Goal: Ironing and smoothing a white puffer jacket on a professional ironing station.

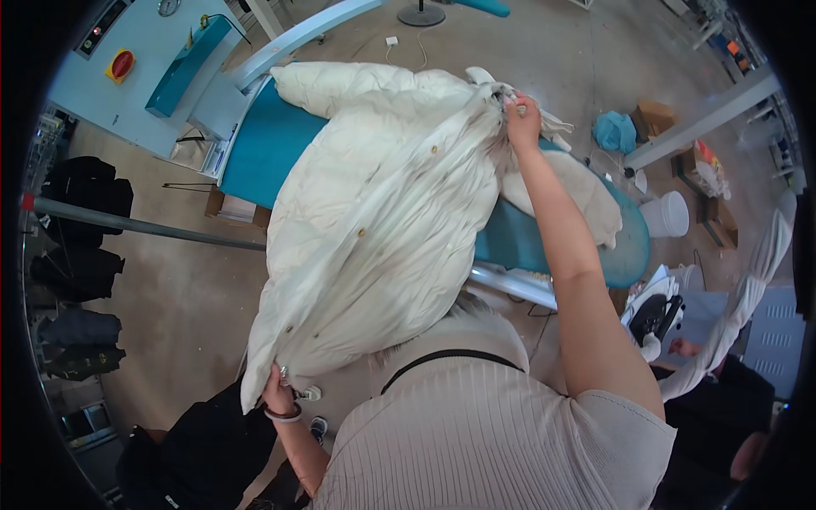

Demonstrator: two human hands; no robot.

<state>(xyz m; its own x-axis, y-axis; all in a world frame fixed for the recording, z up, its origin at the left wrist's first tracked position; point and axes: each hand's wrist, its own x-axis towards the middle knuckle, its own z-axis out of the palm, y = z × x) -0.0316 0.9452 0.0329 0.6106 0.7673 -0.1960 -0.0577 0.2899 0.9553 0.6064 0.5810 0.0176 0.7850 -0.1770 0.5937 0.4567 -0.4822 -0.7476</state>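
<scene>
Head view: white padded jacket (382,221), stained and snap-fastened, stretched between both hands. Left hand (276,393) grips its hem closed; right hand (522,119) clenches its collar above teal table (272,153).

White puffer jacket (382,229), quilted, faintly soiled, small snap buttons along its front, stretched out lengthwise over a teal padded ironing board (263,153), collar end pinched in the right grip (520,115), hem corner in the left grip (276,393)

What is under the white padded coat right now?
The white padded coat lies over a teal padded board, whose middle it hides. Left hand and right hand grip its ends.
</scene>
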